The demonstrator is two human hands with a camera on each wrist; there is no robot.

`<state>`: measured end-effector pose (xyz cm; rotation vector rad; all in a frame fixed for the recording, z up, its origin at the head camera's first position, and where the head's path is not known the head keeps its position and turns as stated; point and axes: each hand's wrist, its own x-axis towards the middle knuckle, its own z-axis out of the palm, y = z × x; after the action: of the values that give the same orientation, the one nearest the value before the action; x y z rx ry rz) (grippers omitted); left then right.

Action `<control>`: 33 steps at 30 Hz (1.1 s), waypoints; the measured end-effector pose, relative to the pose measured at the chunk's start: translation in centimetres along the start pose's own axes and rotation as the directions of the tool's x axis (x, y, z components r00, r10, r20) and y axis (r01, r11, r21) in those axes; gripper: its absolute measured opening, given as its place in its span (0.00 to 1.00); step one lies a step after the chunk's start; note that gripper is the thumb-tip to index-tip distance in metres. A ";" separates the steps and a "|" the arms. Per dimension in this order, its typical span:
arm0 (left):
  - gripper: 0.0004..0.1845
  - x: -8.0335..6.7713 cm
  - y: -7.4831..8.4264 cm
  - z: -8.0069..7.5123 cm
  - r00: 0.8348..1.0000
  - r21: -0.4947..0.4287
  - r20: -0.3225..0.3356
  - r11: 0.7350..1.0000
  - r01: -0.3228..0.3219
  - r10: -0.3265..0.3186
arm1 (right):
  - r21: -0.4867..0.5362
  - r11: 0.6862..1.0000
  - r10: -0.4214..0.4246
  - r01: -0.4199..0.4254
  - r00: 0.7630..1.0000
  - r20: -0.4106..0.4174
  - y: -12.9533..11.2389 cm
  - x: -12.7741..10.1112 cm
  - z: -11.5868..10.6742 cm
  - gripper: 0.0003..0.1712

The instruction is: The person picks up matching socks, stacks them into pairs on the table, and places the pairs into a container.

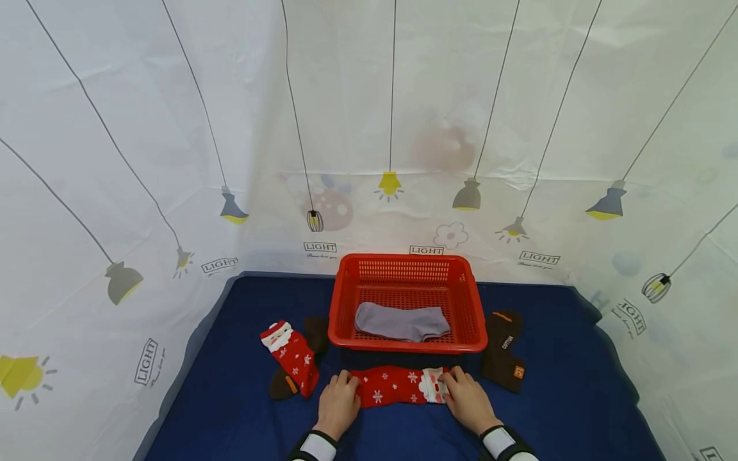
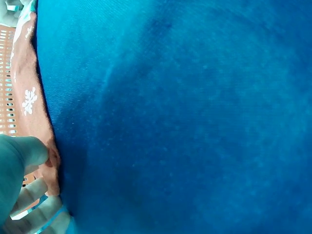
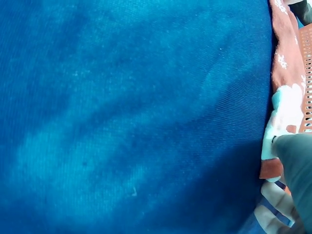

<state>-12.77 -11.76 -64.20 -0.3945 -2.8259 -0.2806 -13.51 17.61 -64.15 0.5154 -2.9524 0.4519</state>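
Observation:
A red sock (image 1: 394, 386) with white snowflakes and a Santa face lies stretched sideways in front of the basket. My left hand (image 1: 338, 403) pinches its plain left end; the left wrist view shows the thumb (image 2: 33, 150) against the sock's edge. At the Santa end, my right hand (image 1: 469, 402) pinches the sock, its thumb (image 3: 292, 151) over the white part in the right wrist view. To the left, another red Santa sock (image 1: 300, 357) lies across a brown sock (image 1: 282, 385). A second brown sock (image 1: 503, 355) with an orange patch lies right of the basket.
A red plastic basket (image 1: 408, 346) stands at the back of the dark blue cloth (image 1: 230, 416), with a grey-lilac sock (image 1: 400, 321) inside. White sheeting (image 1: 369, 96) printed with lamps surrounds the cloth at the back and sides.

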 end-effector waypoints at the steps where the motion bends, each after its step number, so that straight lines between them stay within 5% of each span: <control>1: 0.10 0.0 0.0 0.1 1.000 -0.001 -0.003 1.000 0.000 0.000 | -0.003 1.000 -0.004 0.003 1.000 -0.010 0.0 0.0 0.1 0.16; 9: 0.11 0.0 -0.1 0.6 1.000 -0.022 0.007 1.000 0.011 -0.011 | -0.021 0.999 -0.046 0.045 0.997 -0.069 0.0 -0.2 0.5 0.16; 33: 0.13 -0.4 -0.1 -0.1 0.997 -0.091 0.077 0.996 -0.020 0.027 | -0.024 1.000 0.002 -0.001 0.999 0.034 -0.4 -2.3 -1.1 0.14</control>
<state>-12.39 -11.97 -64.22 -0.4667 -2.8899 -0.3979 -11.17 18.34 -63.41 0.5238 -2.9873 0.4111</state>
